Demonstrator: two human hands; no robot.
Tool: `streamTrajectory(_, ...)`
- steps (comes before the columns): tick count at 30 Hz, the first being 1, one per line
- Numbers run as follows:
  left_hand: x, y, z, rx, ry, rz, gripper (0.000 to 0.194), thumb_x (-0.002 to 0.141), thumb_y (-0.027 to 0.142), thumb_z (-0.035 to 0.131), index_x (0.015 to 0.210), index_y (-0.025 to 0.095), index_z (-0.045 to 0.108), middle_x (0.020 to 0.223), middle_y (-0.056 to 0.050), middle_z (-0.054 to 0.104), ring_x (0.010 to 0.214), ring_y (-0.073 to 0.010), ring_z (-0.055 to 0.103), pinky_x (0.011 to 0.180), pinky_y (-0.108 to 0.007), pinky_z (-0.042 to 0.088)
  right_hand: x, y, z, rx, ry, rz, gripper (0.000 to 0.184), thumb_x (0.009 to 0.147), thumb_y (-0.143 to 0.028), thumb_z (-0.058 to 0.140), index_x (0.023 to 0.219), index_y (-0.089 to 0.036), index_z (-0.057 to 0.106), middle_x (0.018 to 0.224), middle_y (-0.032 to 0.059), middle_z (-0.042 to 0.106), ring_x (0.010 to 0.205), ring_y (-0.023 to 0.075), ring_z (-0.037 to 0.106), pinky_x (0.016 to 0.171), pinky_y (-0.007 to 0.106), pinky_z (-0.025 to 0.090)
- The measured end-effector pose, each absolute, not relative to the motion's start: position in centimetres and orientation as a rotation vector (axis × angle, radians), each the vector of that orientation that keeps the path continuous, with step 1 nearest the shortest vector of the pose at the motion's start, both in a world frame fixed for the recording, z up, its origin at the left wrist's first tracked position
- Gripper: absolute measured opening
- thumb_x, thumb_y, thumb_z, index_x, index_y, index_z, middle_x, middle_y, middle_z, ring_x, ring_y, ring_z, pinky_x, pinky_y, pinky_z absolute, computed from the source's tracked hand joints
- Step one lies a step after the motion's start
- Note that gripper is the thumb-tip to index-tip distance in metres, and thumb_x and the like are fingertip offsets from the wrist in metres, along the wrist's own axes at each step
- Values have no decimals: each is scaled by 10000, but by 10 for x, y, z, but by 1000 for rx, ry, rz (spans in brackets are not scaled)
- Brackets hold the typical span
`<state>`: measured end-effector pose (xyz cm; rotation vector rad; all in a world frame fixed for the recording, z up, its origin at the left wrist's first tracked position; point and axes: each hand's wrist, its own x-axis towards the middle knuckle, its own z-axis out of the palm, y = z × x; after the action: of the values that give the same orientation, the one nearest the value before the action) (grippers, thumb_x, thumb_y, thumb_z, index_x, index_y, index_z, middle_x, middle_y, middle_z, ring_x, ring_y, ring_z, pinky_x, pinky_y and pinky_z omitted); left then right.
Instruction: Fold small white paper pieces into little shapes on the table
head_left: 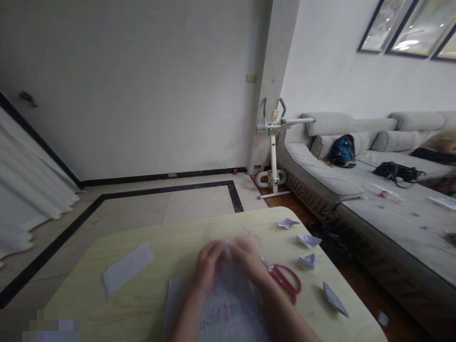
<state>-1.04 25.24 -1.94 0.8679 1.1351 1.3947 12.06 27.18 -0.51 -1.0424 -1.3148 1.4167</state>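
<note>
My left hand [209, 262] and my right hand [246, 255] meet above the far end of a lined notebook [228, 308] with handwriting on it. Between their closed fingertips shows a small bit of white paper [227, 245]; motion blur hides its shape. Just right of my right forearm lie scissors with red handles [288, 281], partly covered by that arm. Folded paper boats sit along the table's right side: one at the far corner [288, 223], others nearer, including a narrow one [335, 299]. A stack of white paper strips [128, 269] rests to the left.
The pale wooden table [171, 242] has rounded corners. Past its right edge stands a long grey sofa [320, 171] with a blue backpack [342, 151] and a black bag [398, 172]. White exercise equipment [273, 156] stands by the wall corner. A white curtain [32, 190] hangs at left.
</note>
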Motion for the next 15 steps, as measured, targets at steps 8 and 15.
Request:
streamTrajectory(8, -6, 253, -19, 1130, 1298, 1330, 300, 753, 444, 654, 725, 148, 688, 699, -35, 689, 695, -183, 626, 638, -244, 474, 120, 281, -13, -1099, -1328, 1224, 356, 783, -457, 613, 599, -153, 604, 562, -2, 553, 547, 122, 487, 539, 239, 386)
streamTrajectory(15, -9, 253, -22, 1153, 1296, 1303, 280, 778, 422, 631, 739, 150, 684, 711, -28, 679, 706, -184, 611, 647, -243, 461, 119, 278, -17, -1058, -1260, 1309, 348, 765, -470, 634, 618, -154, 629, 567, 5, 571, 558, 132, 505, 525, 234, 396)
